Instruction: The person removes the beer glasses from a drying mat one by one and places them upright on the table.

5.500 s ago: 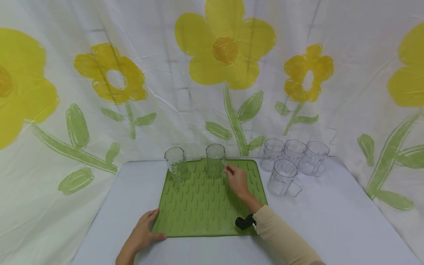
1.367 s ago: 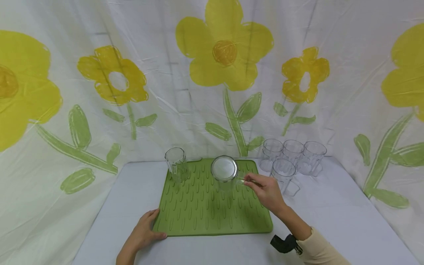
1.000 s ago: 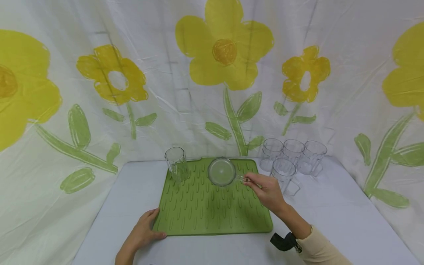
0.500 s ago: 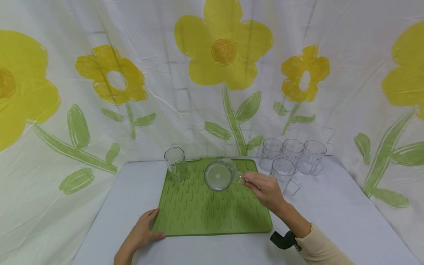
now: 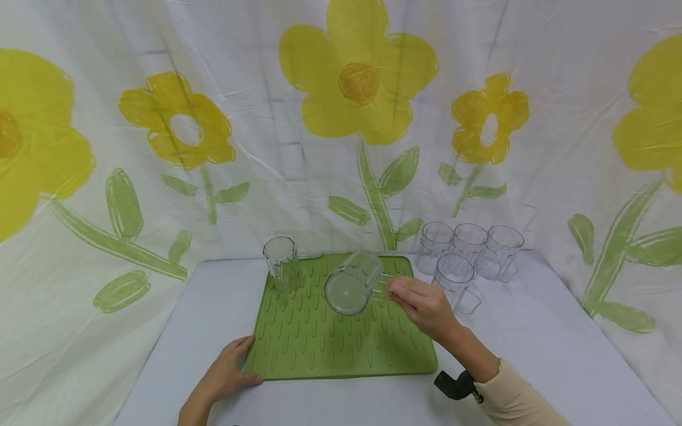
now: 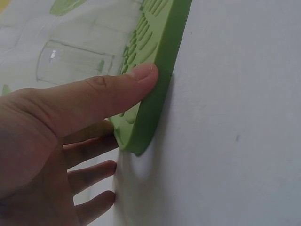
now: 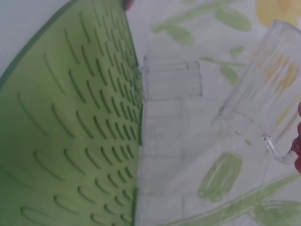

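In the head view my right hand pinches the handle of a clear glass mug, held tilted over the green drying mat. One round end of this mug faces down-left, toward the head camera. The right wrist view shows the held mug slanting at the upper right, with only fingertips in sight. My left hand spans the mat's near left corner. In the left wrist view its thumb rests on the mat's edge, the fingers extended. A second glass mug stands at the mat's back left.
Several more clear mugs stand close together on the white table, right of the mat. A white curtain with yellow flowers hangs behind the table. A black device sits at my right wrist.
Earlier the mug stood upright at the back of the mat by my right hand. Lifted since, it has been turning, its round end swinging down and left. My left hand stays at the corner.
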`<action>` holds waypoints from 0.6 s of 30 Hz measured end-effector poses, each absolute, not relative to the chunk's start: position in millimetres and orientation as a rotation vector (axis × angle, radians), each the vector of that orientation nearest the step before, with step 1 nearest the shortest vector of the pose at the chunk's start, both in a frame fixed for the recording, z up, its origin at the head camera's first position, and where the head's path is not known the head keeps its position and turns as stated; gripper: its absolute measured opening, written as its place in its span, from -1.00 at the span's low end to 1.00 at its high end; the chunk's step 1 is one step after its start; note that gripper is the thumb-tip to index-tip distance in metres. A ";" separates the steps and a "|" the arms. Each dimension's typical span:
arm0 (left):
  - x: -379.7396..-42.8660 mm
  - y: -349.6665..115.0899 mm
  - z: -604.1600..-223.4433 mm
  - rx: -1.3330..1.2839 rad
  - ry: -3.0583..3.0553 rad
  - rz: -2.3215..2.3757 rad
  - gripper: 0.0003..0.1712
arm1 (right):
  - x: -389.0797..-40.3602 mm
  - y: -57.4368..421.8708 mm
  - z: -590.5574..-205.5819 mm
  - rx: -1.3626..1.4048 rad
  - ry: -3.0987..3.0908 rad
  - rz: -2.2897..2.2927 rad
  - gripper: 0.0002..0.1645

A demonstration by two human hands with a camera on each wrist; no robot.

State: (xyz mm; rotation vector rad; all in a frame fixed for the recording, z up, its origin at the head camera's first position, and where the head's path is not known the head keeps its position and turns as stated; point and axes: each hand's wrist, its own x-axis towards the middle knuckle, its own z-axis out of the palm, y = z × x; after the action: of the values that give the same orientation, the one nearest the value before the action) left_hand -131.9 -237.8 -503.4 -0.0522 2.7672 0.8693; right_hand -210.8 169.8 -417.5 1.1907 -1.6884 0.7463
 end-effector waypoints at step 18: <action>-133.4 -234.9 -500.6 -0.063 2.754 0.861 0.20 | -208.0 171.4 -416.5 1.195 -1.710 0.597 -0.69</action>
State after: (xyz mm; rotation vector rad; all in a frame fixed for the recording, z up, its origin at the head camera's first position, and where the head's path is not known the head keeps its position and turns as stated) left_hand -133.4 -234.9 -500.6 -0.0632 2.7542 0.8612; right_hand -208.0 171.4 -416.5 1.1948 -1.7102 0.5971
